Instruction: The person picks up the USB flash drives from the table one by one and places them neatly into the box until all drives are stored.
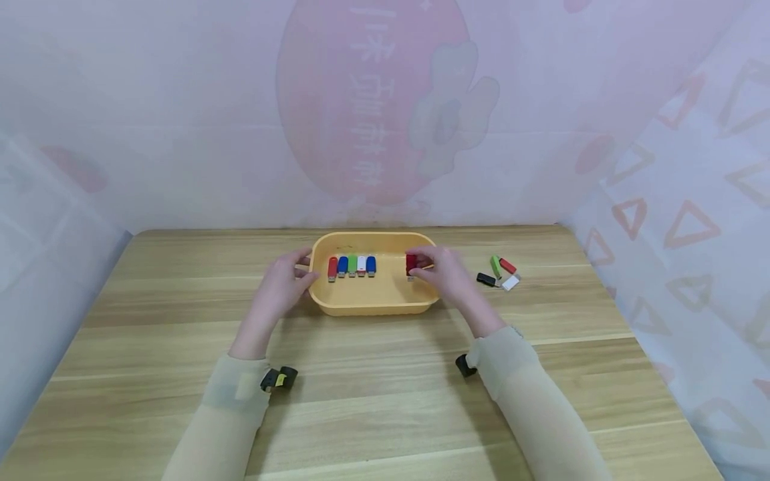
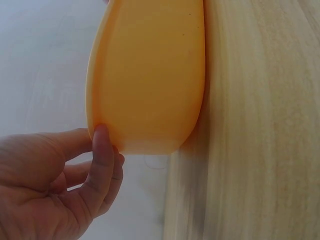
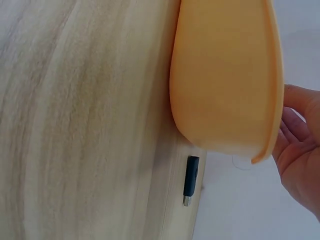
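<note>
A yellow tray (image 1: 361, 304) sits mid-table. Inside it lie several USB sticks in a row: red (image 1: 332, 268), blue (image 1: 342, 265), green (image 1: 351, 264), white (image 1: 361, 264) and blue (image 1: 371, 265). My left hand (image 1: 301, 267) holds the tray's left end; its thumb (image 2: 101, 150) presses the tray's outer wall (image 2: 150, 75). My right hand (image 1: 415, 264) pinches a dark red USB stick (image 1: 411, 262) over the right part of the tray. In the right wrist view only the fingers (image 3: 300, 145) show beside the tray wall (image 3: 225, 75); the red stick is hidden there.
Loose USB sticks lie on the wooden table (image 1: 385, 401) right of the tray: green (image 1: 495, 266), red (image 1: 508, 266), black (image 1: 486, 279) and white (image 1: 510, 283). The black stick (image 3: 190, 180) shows in the right wrist view too. Pale curtains close the back and sides.
</note>
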